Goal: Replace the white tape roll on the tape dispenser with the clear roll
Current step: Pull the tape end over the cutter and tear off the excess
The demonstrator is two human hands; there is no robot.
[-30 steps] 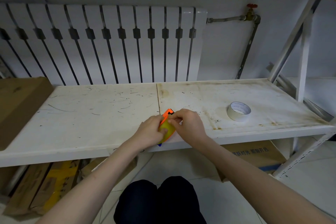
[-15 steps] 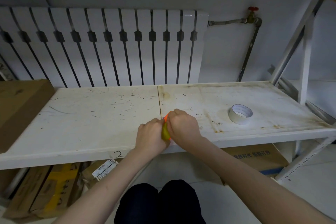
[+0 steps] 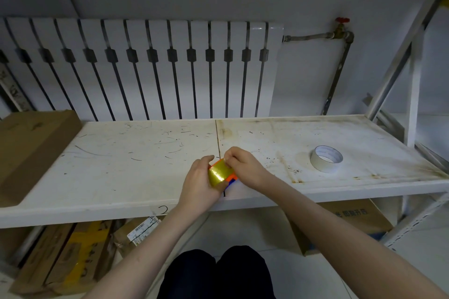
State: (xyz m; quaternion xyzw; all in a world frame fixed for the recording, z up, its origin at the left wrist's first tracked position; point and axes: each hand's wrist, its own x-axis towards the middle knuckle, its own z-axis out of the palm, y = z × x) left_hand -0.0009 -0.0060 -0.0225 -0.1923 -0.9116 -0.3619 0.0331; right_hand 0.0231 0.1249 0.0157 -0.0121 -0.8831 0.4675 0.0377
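Note:
A yellowish, glossy clear tape roll [image 3: 220, 174] sits in an orange and blue tape dispenser [image 3: 230, 178], held just above the front edge of the white shelf [image 3: 145, 153]. My left hand [image 3: 200, 184] wraps around the roll and dispenser from the left. My right hand [image 3: 244, 166] pinches at the roll's upper edge with its fingertips. Most of the dispenser is hidden by both hands. The white tape roll [image 3: 326, 158] lies flat on the shelf to the right, apart from both hands.
A brown cardboard box [image 3: 31, 150] lies on the shelf's left end. A white radiator [image 3: 145, 68] stands behind the shelf. A metal rack upright [image 3: 413, 94] rises at the right. Cardboard boxes [image 3: 73, 250] sit under the shelf. My dark-clothed knees [image 3: 216, 274] are below.
The hands have turned the dispenser so that the roll's glossy yellow face now shows. The right hand's fingertips shifted to the roll's upper edge. The white roll has not moved.

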